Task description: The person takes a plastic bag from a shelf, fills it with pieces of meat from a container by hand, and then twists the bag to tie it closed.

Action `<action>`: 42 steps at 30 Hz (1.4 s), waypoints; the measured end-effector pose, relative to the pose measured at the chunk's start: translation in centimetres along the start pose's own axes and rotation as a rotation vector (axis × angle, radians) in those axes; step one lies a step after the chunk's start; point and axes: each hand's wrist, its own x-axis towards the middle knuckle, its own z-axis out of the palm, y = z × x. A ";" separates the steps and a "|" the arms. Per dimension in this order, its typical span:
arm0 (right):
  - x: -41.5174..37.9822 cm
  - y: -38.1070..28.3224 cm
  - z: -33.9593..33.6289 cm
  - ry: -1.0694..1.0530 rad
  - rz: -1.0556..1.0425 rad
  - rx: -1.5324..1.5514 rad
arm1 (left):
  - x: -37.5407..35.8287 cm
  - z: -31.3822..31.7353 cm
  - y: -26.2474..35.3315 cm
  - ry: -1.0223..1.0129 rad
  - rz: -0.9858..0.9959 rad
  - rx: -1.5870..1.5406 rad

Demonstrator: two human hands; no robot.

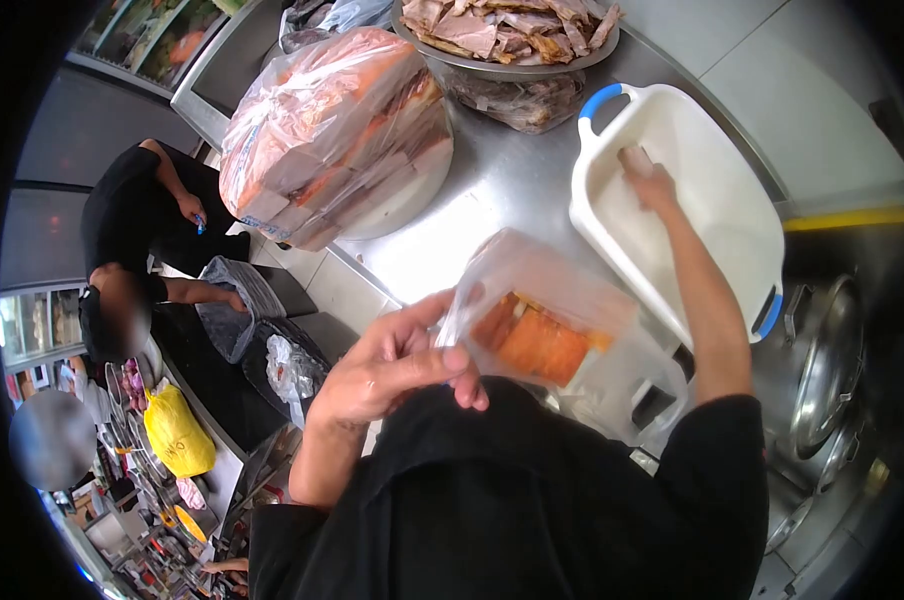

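Observation:
My left hand [402, 365] grips the gathered edge of a clear plastic bag [512, 265], held open over the front of the steel counter. Orange-brown pieces of food [532, 340] lie inside the bag. On the right, my right hand [652, 188] reaches into a white basin [712, 190] with blue handles. Its fingers are closed around a small pale piece [634, 158], slightly blurred, near the basin's left inner wall.
A big plastic-wrapped stack of meat [332, 135] stands on the steel counter [482, 180]. Behind it is a metal bowl of meat pieces [512, 30]. Lidded pots [827, 370] are at right. A person in black [132, 210] bends over a dark bag [237, 310] at left.

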 end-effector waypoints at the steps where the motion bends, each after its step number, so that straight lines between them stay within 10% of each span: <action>1: -2.1 -1.1 -2.3 -0.046 -0.084 0.023 | 0.0 -0.1 0.0 -0.008 0.002 0.006; 7: -23.1 -5.8 -15.4 -0.524 -0.596 0.401 | 1.0 -0.7 0.9 -0.056 -0.016 0.018; 12: -33.2 -7.1 -10.0 -0.760 -0.801 0.076 | 2.0 -0.5 1.4 -0.088 -0.062 -0.004; 22: -28.7 2.0 10.7 -0.056 -0.636 -0.190 | 1.7 -2.0 1.5 -0.173 -0.084 0.069; 25: -34.8 -1.2 1.7 -0.232 -0.500 0.083 | 1.2 -2.2 1.6 -0.140 -0.078 0.087; 32: -39.6 3.1 -7.1 -0.148 -0.598 -0.900 | 0.9 -1.8 2.3 -0.117 -0.039 0.228; 42: -41.1 -0.5 -12.7 0.024 -0.893 -0.732 | 2.8 -0.7 6.0 -0.030 0.044 0.469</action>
